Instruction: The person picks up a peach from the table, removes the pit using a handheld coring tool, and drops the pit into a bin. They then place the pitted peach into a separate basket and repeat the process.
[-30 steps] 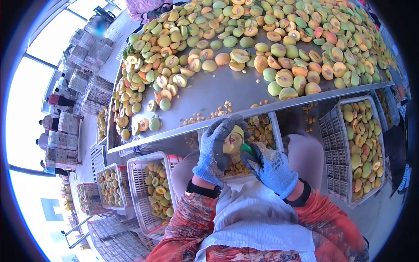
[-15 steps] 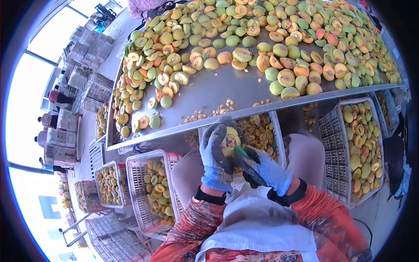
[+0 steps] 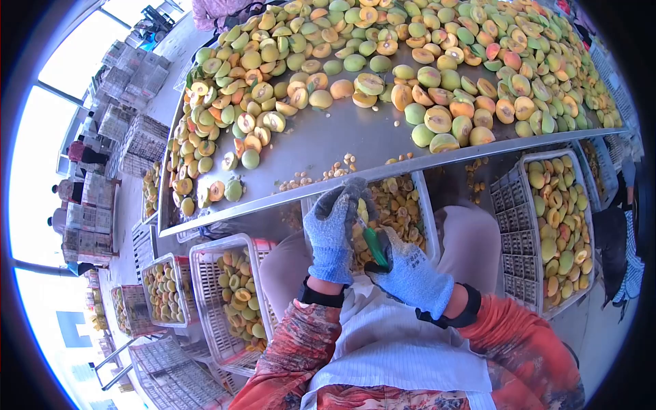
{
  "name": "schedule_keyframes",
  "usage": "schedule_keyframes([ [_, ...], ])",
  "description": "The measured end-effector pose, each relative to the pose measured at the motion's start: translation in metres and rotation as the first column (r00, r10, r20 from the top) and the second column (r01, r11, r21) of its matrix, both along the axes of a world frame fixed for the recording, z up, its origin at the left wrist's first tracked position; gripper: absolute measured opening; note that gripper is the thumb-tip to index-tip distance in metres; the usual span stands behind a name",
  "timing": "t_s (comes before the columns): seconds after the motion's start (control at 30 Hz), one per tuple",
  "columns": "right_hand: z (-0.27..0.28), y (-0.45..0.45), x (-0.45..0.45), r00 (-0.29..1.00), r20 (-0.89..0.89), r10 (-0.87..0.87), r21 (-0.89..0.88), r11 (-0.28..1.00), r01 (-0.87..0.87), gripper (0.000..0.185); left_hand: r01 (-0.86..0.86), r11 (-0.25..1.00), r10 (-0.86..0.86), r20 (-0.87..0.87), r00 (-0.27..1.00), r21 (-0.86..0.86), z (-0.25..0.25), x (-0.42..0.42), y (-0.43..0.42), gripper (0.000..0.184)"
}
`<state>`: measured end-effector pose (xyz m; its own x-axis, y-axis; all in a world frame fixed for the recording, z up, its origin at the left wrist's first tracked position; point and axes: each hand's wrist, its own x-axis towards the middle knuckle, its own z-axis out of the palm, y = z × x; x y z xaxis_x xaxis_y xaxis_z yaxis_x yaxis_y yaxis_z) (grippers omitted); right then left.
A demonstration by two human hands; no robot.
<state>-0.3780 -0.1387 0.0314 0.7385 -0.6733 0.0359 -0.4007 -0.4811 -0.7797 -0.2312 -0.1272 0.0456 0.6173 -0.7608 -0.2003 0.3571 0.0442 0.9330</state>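
My left hand [image 3: 333, 229], in a blue glove with a dark palm, is at the table's front edge with its fingers curled together. What lies inside them, if anything, is hidden. My right hand [image 3: 412, 268], gloved alike, grips a small green-handled knife [image 3: 374, 244]; its thin metal tip points up toward my left fingers. Below both hands, between my knees, a crate [image 3: 429, 217] holds cut fruit pieces [image 3: 396, 208]. On the metal table [image 3: 328, 140] ahead lie many halved peach-like fruits [image 3: 437, 119], with loose pits [image 3: 339, 166] near its edge.
Slatted crates of fruit halves stand on the floor to my left [image 3: 196, 273] and right [image 3: 543, 301]. The table's raised metal rim [image 3: 273, 199] runs across in front of me. Stacked crates [image 3: 140, 147] and several people are farther off at the left.
The cut fruit seen in my left hand earlier no longer shows. My hands have drawn slightly apart, exposing more of the green handle. The whole view has shifted a little.
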Motion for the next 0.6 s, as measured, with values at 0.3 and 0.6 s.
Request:
schedule_keyframes([
  [0.3, -0.002, -0.011, -0.001, 0.955, -0.270, 0.123, -0.100, 0.983, -0.154, 0.049, 0.036, 0.997, -0.026, -0.153, 0.988, 0.068, -0.009, -0.006, 0.001, 0.024],
  [0.6, -0.006, -0.029, -0.002, 0.924, -0.299, 0.236, 0.082, 0.972, -0.222, 0.050, 0.070, 0.986, -0.047, -0.151, 0.987, 0.151, -0.019, 0.006, 0.001, 0.018],
])
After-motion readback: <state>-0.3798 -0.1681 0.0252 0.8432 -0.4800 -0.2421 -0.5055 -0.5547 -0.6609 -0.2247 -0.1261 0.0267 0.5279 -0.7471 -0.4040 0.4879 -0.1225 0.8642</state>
